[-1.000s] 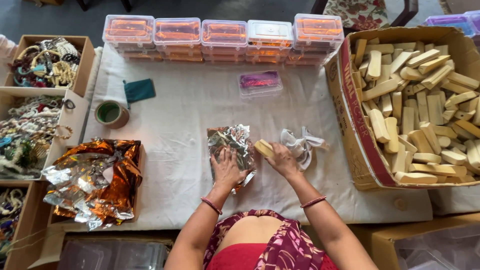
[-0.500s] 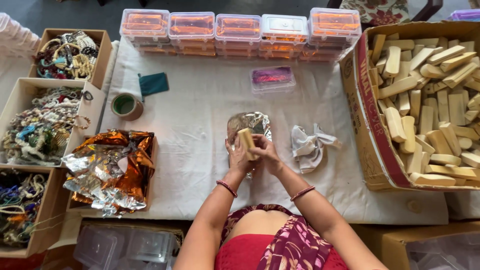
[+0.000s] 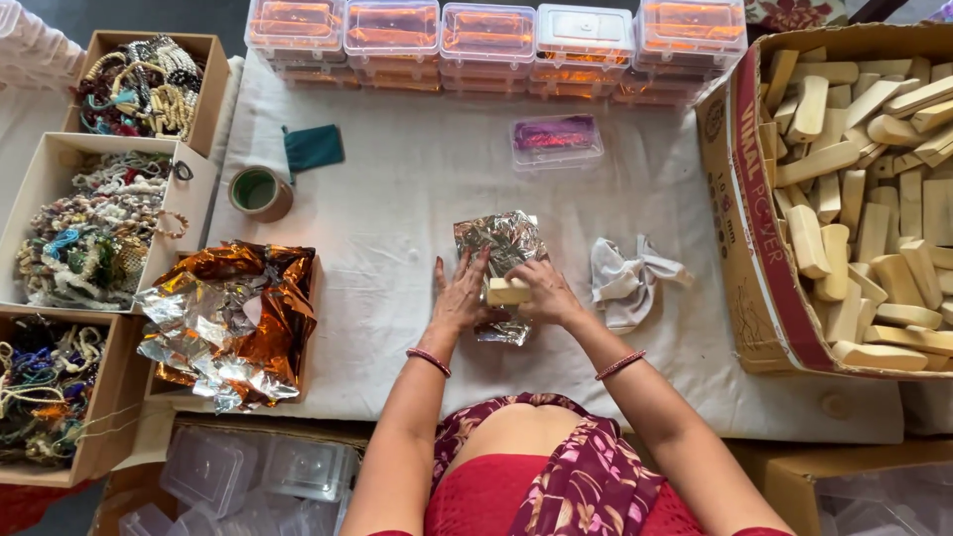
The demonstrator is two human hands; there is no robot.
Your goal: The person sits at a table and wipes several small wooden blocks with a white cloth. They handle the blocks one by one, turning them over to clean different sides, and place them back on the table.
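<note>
Pale wooden block, likely light, rigid and smooth, lying mid-table on a crinkly, easily torn silver foil sheet; left hand flat-fingered beside it, right hand gripping its end; best taken by the long sides.

Bare white cloth lies open far of the hands; a crumpled white rag crowds the right.
</note>
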